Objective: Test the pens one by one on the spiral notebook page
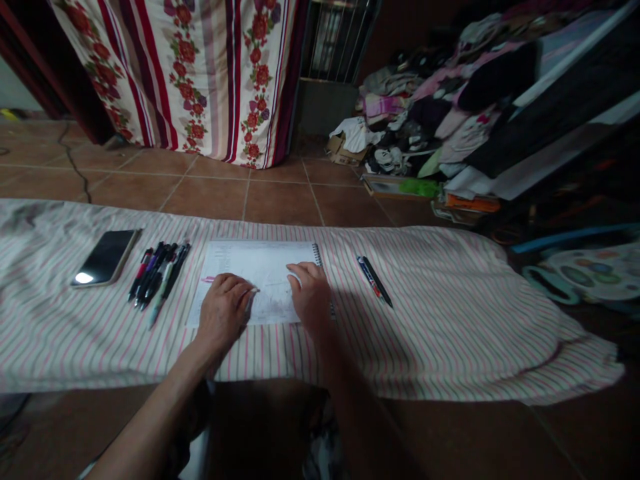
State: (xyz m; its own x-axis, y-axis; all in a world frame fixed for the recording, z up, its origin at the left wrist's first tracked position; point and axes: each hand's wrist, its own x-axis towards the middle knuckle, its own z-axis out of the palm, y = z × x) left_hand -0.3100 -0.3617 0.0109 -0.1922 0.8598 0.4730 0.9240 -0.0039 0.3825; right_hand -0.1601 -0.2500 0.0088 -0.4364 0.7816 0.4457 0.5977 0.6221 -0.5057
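Note:
A spiral notebook (260, 267) lies open on a striped cloth (450, 320). My left hand (223, 311) rests on its lower left part with fingers curled around a pen whose pink end (208, 279) sticks out to the left. My right hand (311, 295) lies flat on the page's right side, fingers stretched toward the middle. Several pens (157, 272) lie in a row left of the notebook. Two more pens (375, 280) lie to its right.
A dark phone (105, 258) lies at the far left of the cloth. Beyond are a tiled floor (280, 193), a floral curtain (200, 73), and a pile of clothes (435, 113) at the back right. A paint palette (595, 270) sits at right.

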